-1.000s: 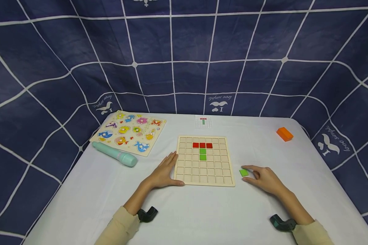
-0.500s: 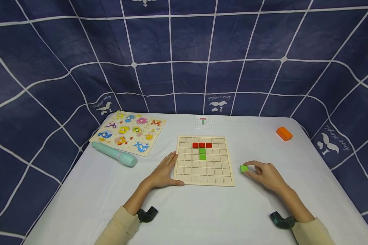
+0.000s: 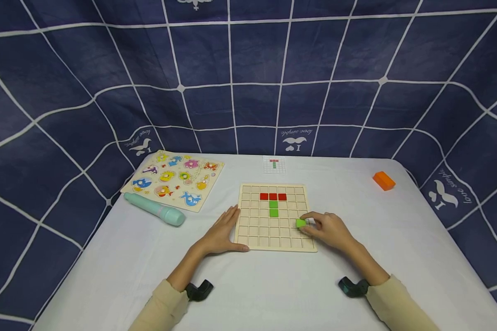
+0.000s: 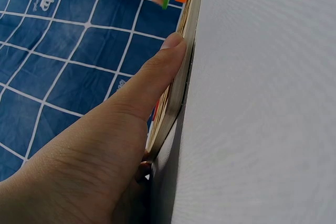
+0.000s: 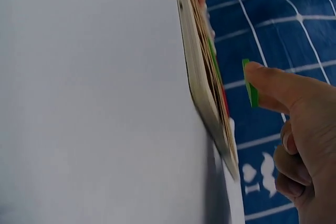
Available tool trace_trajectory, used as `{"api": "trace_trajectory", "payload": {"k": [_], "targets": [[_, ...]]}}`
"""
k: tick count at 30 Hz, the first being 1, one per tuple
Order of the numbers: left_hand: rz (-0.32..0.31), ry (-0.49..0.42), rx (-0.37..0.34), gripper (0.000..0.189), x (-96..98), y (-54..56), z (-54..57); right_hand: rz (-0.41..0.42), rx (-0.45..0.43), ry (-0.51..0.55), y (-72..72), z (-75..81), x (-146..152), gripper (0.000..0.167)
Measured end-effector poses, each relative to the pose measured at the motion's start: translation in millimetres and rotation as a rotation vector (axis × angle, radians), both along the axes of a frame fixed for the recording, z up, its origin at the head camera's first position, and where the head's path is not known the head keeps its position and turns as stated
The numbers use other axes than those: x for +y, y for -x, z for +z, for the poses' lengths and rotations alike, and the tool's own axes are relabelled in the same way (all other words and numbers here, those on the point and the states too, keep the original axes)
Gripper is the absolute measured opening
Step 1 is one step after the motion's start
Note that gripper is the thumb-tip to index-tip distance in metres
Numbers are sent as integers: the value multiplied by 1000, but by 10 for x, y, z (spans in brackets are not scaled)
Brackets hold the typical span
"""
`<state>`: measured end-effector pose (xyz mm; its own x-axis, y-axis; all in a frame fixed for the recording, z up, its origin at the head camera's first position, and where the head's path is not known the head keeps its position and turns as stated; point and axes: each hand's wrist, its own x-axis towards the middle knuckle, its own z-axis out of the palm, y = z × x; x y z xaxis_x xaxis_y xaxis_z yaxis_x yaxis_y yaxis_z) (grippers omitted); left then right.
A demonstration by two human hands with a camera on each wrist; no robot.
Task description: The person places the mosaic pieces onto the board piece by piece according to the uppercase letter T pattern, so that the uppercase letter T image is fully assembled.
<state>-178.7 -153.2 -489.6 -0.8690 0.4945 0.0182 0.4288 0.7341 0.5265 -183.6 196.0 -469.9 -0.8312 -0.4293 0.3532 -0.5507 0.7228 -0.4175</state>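
A wooden grid board point(image 3: 269, 241) lies mid-table. Three red square tiles point(image 3: 273, 196) fill a row near its top, and two green tiles point(image 3: 274, 209) run down below the middle one. My right hand point(image 3: 330, 232) pinches another green tile point(image 3: 301, 223) between thumb and index finger, over the board's right part; the right wrist view shows this tile point(image 5: 251, 85) raised above the board's surface. My left hand point(image 3: 220, 233) rests with straight fingers along the board's left edge, its thumb at the lower left corner. In the left wrist view its thumb point(image 4: 157, 72) presses the board's side.
Behind the board lies a small paper card point(image 3: 274, 164) printed with a red and green T on a grid. An animal puzzle board point(image 3: 174, 177) and a mint-green cylinder point(image 3: 155, 208) lie at the left. An orange block point(image 3: 384, 181) sits at the far right.
My right hand has lifted the green tile off the table right of the board and carried it leftward over the board. The left hand has stayed in place.
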Motion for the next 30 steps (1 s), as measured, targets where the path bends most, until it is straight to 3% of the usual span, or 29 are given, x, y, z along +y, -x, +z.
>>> {"api": "trace_trajectory", "payload": {"k": [11,30], "targets": [[4,-3,-5,123,14,-11,-16,-2,58,10,144,-46,-502,29],[11,6,-4,122,5,-18,-12,44,48,-24,201,-156,-692,28]]}}
